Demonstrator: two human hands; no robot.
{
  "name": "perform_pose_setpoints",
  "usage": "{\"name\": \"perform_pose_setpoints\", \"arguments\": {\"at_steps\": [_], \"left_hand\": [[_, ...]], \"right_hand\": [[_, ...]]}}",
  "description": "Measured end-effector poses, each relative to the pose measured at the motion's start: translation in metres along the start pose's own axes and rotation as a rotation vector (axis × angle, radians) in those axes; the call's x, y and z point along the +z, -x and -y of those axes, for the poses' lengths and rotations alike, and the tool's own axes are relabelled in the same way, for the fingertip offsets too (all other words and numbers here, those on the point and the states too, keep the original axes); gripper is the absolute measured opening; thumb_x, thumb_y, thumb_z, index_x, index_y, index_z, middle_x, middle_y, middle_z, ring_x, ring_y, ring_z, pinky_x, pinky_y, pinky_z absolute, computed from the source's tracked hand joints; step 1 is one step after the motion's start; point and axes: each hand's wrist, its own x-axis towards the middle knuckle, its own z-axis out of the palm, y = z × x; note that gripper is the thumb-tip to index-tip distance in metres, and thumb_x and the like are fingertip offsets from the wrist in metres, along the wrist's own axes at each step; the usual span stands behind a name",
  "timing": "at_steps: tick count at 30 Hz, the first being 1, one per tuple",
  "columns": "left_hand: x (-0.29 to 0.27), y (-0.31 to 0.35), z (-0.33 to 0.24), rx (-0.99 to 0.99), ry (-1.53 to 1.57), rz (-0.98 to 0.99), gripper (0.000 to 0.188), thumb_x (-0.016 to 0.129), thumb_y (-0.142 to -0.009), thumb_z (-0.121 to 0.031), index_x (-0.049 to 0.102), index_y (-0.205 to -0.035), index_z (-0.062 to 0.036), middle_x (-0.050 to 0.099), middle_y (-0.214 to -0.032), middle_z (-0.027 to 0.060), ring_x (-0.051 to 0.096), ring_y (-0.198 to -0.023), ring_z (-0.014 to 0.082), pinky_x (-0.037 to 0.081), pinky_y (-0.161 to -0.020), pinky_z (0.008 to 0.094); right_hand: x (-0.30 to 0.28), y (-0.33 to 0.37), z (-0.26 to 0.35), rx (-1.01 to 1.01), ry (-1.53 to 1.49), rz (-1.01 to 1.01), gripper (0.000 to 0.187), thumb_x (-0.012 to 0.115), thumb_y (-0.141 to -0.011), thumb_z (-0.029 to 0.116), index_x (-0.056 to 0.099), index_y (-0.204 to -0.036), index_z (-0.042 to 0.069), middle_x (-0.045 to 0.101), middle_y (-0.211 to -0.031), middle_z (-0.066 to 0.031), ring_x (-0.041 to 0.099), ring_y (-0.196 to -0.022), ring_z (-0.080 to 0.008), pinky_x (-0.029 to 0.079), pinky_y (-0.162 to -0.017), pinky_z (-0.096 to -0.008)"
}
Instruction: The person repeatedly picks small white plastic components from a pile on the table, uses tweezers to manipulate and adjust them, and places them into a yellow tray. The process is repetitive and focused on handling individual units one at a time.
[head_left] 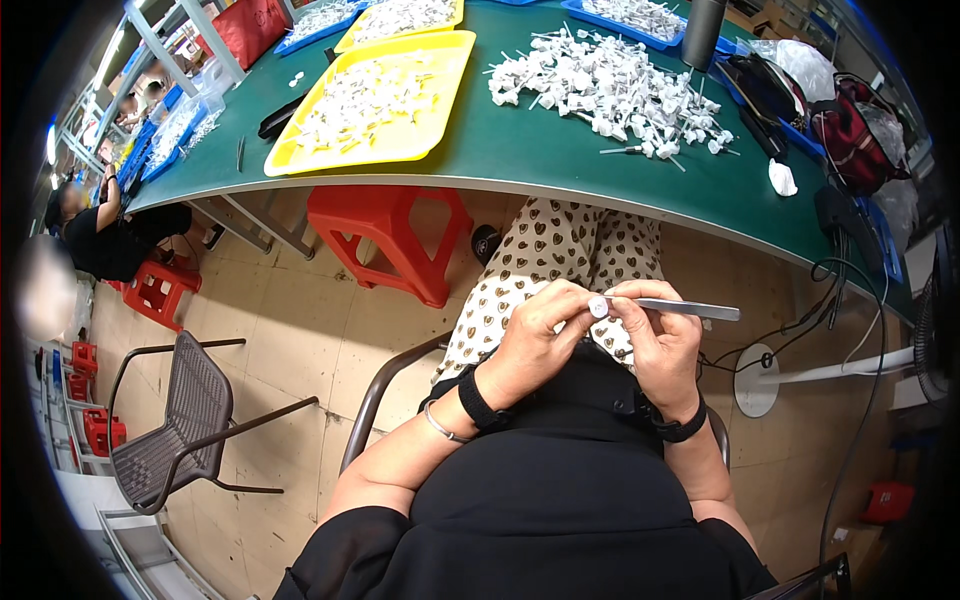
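Above my lap, both hands meet at a small round white plastic piece (598,307). My left hand (540,335) is closed, its thumb and fingertips pinching the piece from the left. My right hand (662,350) is closed around metal tweezers (695,309), whose broad end sticks out to the right. The tips of the tweezers reach toward the white piece, but the fingers partly cover them. My right thumb lies against or very near the piece; contact is hard to tell.
On the green table (480,150) lie a heap of white plastic parts (620,90) and a yellow tray (440,130) of similar pieces. A dark cylinder (704,35) stands behind. Red stool (385,225), empty wicker chair (185,400) and fan cables (835,265) surround me. Another person (100,225) sits far left.
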Motion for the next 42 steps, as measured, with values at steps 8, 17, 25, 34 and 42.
{"name": "perform_pose_setpoints", "arguments": {"at_steps": [8,17,25,34,42], "left_hand": [[-0.001,0.000,-0.002,-0.018,0.023,0.007,0.014,0.074,-0.089,0.001,0.073,-0.103,-0.0006,0.071,-0.092,0.0092,0.067,-0.082,0.0206,0.054,-0.069,0.0303],[0.001,0.002,-0.002,-0.025,0.036,-0.008,0.017,0.073,-0.088,0.003,0.073,-0.105,-0.0011,0.070,-0.093,0.0102,0.067,-0.084,0.0243,0.054,-0.071,0.0325],[0.001,0.003,-0.001,-0.025,0.066,-0.010,0.017,0.072,-0.089,0.004,0.073,-0.105,0.0006,0.070,-0.095,0.0104,0.067,-0.083,0.0210,0.053,-0.072,0.0302],[-0.002,0.000,0.002,0.001,0.023,-0.006,0.016,0.073,-0.088,0.003,0.072,-0.104,0.0001,0.071,-0.093,0.0104,0.068,-0.084,0.0228,0.054,-0.072,0.0316],[-0.002,-0.001,-0.002,-0.003,-0.003,-0.005,0.018,0.073,-0.087,0.004,0.072,-0.104,0.0000,0.071,-0.094,0.0106,0.068,-0.084,0.0245,0.054,-0.073,0.0328]], "right_hand": [[-0.004,0.000,0.003,0.011,-0.035,0.023,0.005,0.068,-0.095,0.001,0.070,-0.098,-0.003,0.069,-0.089,-0.0056,0.062,-0.070,-0.0096,0.049,-0.062,-0.0237],[-0.004,-0.003,0.003,-0.139,0.093,0.050,0.005,0.069,-0.093,0.000,0.069,-0.098,-0.001,0.070,-0.090,-0.0094,0.067,-0.076,-0.0169,0.054,-0.066,-0.0286],[-0.009,-0.007,0.012,-0.166,0.238,0.157,0.007,0.070,-0.091,0.001,0.068,-0.098,0.000,0.070,-0.090,-0.0118,0.069,-0.077,-0.0210,0.055,-0.068,-0.0308],[-0.003,-0.001,0.004,-0.050,-0.045,0.013,0.011,0.071,-0.092,-0.001,0.069,-0.102,-0.002,0.071,-0.095,-0.0092,0.069,-0.083,-0.0150,0.056,-0.073,-0.0274],[-0.002,-0.004,0.001,-0.149,0.087,0.056,0.010,0.073,-0.091,0.001,0.070,-0.100,-0.001,0.072,-0.092,-0.0110,0.069,-0.080,-0.0201,0.056,-0.070,-0.0311]]}}
